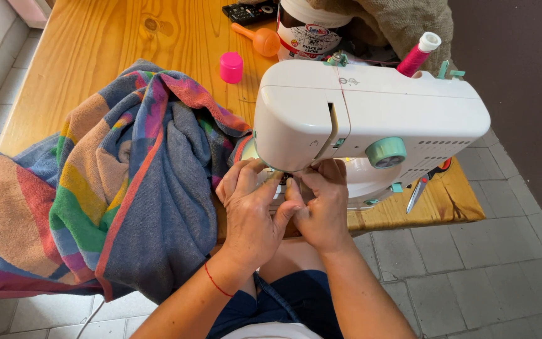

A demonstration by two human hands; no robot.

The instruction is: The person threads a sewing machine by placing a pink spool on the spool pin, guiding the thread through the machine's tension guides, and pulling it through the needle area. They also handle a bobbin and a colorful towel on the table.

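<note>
Two hands meet at the lower middle of the frame, under the head of a white sewing machine [371, 119]. Far left, a striped towel [95, 188] in blue, orange, green and pink lies heaped over the table [95, 44] edge and hangs off it toward the floor; its folds press up against the machine's left side. Above it, upper middle, stand a pink cap [231, 67], an orange handle [258, 39] and a white jar [308, 28], with a dark remote [249, 11] at the top edge.

The left hand [252, 210], a red string round its wrist, curls its fingers up to the needle area; the right hand [324, 204] touches it, fingertips pinched together at the same spot. What they pinch is too small and hidden to tell. The machine's body hides the needle itself.

Right of the hands sit a mint dial [386, 152], a pink thread spool [418, 53] on top, and scissors [426, 183] on the table behind the machine. Brown sacking [403, 22] fills the upper right.

The table is varnished pine; grey floor tiles [472, 276] show lower right.
</note>
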